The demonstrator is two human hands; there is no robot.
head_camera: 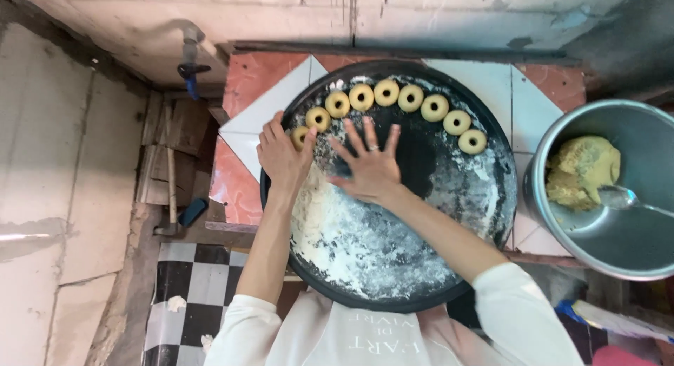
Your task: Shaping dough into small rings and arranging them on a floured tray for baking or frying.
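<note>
A big round black tray dusted with flour lies on a tiled counter. Several small ring-shaped dough pieces curve along its far rim. My left hand rests at the tray's left rim, its fingertips touching the leftmost dough ring. My right hand lies flat on the tray's floured middle with fingers spread and a ring on one finger, holding nothing.
A metal pot at the right holds yellow dough and a spoon. The counter has red and white tiles. A hammer lies on wooden boards at the left. Checkered floor shows below.
</note>
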